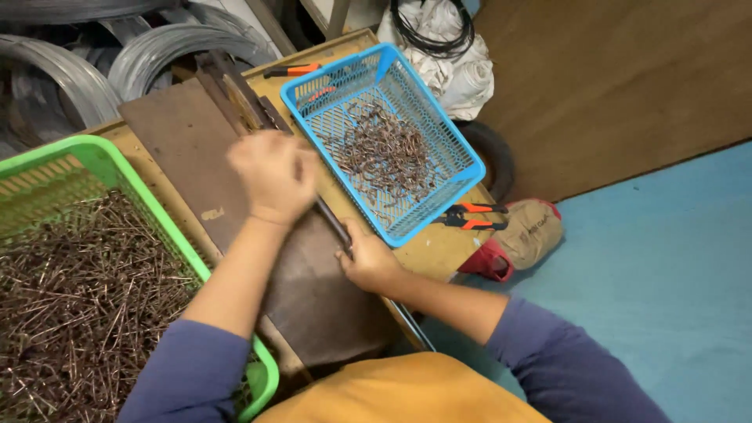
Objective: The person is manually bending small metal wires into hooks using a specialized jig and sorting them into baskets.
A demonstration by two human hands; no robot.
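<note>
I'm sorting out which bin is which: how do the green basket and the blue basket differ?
The green basket sits at the person's left, cut off by the picture's edge; the blue basket lies wholly in view to the right. The green one is heaped with straight, thin metal rods; the blue one holds a small pile of bent, curved pieces. Both are perforated plastic.

Long dark metal bar [333, 223], narrow and straight, lying diagonally across a worn brown board [188, 141] on the workbench, just beside the blue basket's left edge. Near end gripped in the right hand [368, 262], close to the bench's front edge; middle hidden under the fisted left hand [272, 176]; far end toward the back edge.
</note>
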